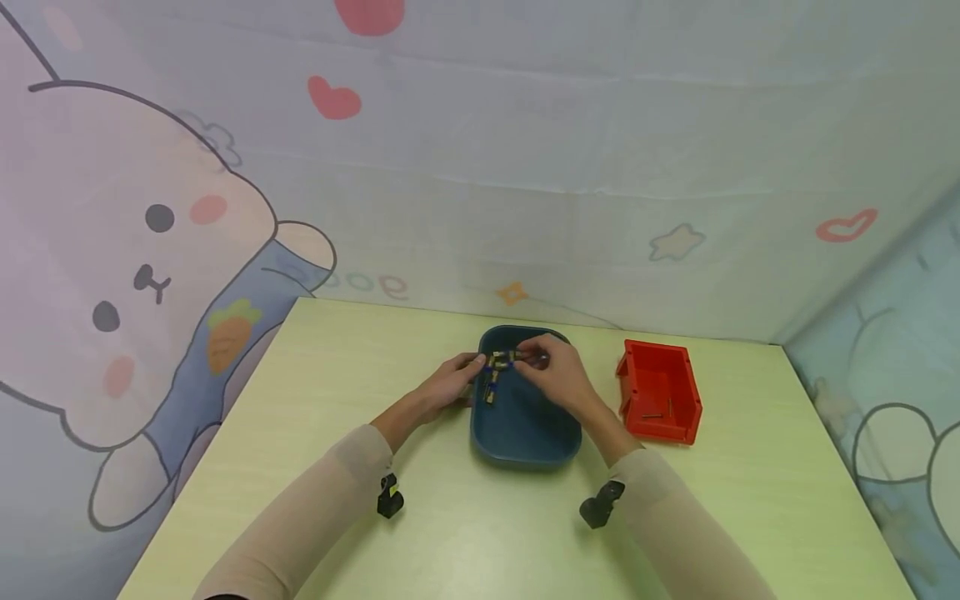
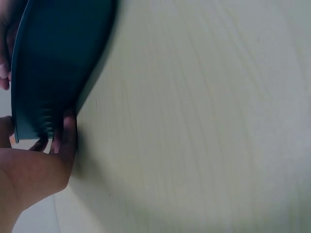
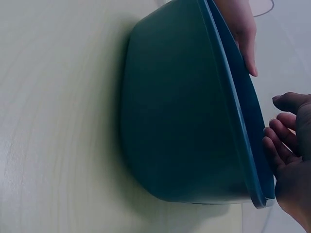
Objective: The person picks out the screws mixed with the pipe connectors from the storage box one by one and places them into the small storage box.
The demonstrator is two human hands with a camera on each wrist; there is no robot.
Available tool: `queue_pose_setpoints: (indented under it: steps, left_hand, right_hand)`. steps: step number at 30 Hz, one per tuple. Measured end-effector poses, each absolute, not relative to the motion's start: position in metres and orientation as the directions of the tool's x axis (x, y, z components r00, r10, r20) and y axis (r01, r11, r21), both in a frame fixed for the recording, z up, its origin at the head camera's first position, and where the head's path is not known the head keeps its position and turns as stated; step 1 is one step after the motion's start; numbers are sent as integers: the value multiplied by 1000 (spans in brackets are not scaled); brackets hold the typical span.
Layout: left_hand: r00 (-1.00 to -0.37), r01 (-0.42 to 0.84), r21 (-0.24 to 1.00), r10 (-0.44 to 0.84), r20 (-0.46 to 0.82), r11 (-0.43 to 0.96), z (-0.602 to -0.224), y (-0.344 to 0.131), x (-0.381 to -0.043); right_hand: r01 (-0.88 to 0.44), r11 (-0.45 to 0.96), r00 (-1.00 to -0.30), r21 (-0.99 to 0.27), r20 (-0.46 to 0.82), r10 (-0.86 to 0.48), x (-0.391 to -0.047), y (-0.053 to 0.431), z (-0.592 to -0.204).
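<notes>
A dark blue-green plastic basin (image 1: 525, 429) stands on the table in front of me. Several small brass-coloured pieces with blue parts (image 1: 492, 385) lie at its far left end; their exact kind is too small to make out. My left hand (image 1: 450, 382) grips the basin's left wall, thumb at the rim and fingers spread along the outside, as the left wrist view shows. Over the far right side of the basin is my right hand (image 1: 555, 367). In the right wrist view that hand's thumb and bent fingers (image 3: 286, 138) stand apart above the rim, with nothing visible between them.
A red plastic bin (image 1: 660, 387) stands right of the basin, with a few thin brass-coloured pieces (image 1: 670, 407) inside. Behind the pale wooden table (image 1: 360, 358) hangs a printed cloth (image 1: 525, 150). Small black cameras (image 1: 600, 505) sit on both wrists.
</notes>
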State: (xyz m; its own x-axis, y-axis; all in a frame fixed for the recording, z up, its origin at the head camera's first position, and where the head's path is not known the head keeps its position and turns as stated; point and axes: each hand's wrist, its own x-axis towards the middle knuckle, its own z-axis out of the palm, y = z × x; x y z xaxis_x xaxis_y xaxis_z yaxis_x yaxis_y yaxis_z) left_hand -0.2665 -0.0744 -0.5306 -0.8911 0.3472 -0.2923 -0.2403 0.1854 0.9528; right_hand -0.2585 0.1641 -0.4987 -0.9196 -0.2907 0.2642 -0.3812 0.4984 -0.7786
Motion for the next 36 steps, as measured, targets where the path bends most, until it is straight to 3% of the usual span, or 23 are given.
queue_pose_setpoints:
  steps: [20,36]
  left_hand:
    - [-889,-231,952,354,-291,202,-531,-77,-263]
    - [-897,-219,955,343,-277,200,-530,-78,-263]
  right_hand:
    - [-409,485,-911,-773,315,-267,-257,152,-515]
    - [-386,502,-919,-774,274,-283,-257,133,-523]
